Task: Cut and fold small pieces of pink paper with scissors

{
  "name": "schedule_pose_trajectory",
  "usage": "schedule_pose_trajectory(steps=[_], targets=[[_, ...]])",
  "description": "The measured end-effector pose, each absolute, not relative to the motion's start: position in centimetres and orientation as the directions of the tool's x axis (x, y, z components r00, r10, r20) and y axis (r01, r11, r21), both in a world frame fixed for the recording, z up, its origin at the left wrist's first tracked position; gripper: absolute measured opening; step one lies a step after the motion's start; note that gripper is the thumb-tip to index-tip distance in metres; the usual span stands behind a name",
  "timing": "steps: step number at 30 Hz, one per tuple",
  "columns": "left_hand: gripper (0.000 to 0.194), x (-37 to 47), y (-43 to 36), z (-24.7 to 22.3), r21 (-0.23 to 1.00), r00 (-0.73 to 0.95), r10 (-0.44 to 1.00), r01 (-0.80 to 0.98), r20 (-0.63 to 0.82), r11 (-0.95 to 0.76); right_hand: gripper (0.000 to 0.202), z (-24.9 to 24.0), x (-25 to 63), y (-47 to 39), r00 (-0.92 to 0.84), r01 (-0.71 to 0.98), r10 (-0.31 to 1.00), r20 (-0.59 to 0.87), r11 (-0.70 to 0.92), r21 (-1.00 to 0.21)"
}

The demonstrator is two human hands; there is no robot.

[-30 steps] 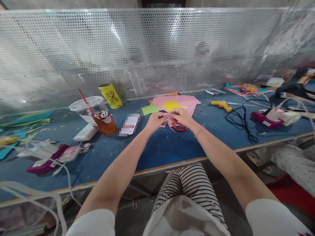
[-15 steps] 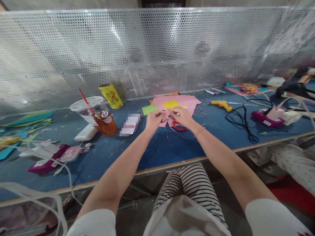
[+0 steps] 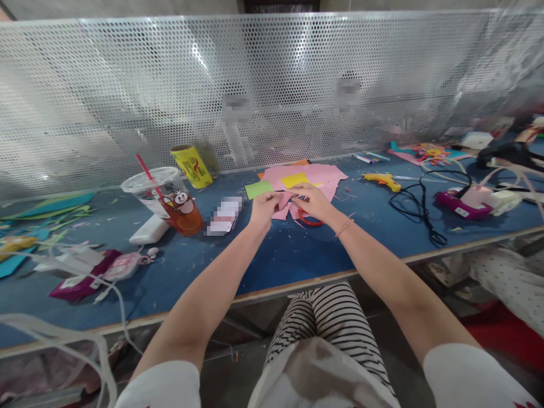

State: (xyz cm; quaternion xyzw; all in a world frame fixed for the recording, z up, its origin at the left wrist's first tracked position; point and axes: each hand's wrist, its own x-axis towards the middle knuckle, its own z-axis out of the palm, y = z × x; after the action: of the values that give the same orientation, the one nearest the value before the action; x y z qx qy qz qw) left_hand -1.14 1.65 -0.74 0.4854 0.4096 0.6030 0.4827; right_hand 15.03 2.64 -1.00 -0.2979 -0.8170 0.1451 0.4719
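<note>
Between my two hands is a small piece of pink paper (image 3: 285, 198), pinched from both sides. My left hand (image 3: 265, 207) is closed on its left edge. My right hand (image 3: 313, 199) has its thumb and fingers closed on the other edge. Larger pink sheets (image 3: 327, 173) lie flat behind and below the hands, with a yellow piece of paper (image 3: 294, 180) and a green piece of paper (image 3: 258, 188) on or beside them. The red handle of what looks like a pair of scissors (image 3: 312, 221) shows under my right hand; its blades are hidden.
To the left stand a drink cup (image 3: 182, 207) with a straw, a yellow cardboard tube (image 3: 193, 167) and a phone (image 3: 225, 215). A yellow glue gun (image 3: 382, 181), black cable (image 3: 419, 212) and purple power strip (image 3: 461, 205) lie right. A perforated metal screen (image 3: 289, 73) borders the back.
My fingers have shifted slightly on the small pink paper, which is now turned a little differently between them. Everything else on the table stays in place.
</note>
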Motion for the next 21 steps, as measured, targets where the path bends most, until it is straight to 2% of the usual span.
schedule_pose_trajectory(steps=[8, 14, 21], targets=[[0.024, -0.7, 1.0, -0.2, 0.961, 0.007, 0.993, -0.251, 0.122, -0.116, 0.02, -0.7, 14.9, 2.4, -0.3, 0.342, 0.623, 0.722, 0.777, -0.528], [0.015, -0.5, 0.4, 0.4, 0.94, 0.063, 0.995, -0.337, 0.08, -0.054, 0.016, -0.5, 14.9, 2.1, -0.266, 0.358, 0.601, 0.753, 0.787, -0.502], [0.009, -0.4, 0.5, 0.4, 0.946, 0.057, 0.995, -0.318, 0.084, -0.062, 0.014, -0.3, 14.9, 1.9, -0.303, 0.348, 0.554, 0.775, 0.822, -0.451]])
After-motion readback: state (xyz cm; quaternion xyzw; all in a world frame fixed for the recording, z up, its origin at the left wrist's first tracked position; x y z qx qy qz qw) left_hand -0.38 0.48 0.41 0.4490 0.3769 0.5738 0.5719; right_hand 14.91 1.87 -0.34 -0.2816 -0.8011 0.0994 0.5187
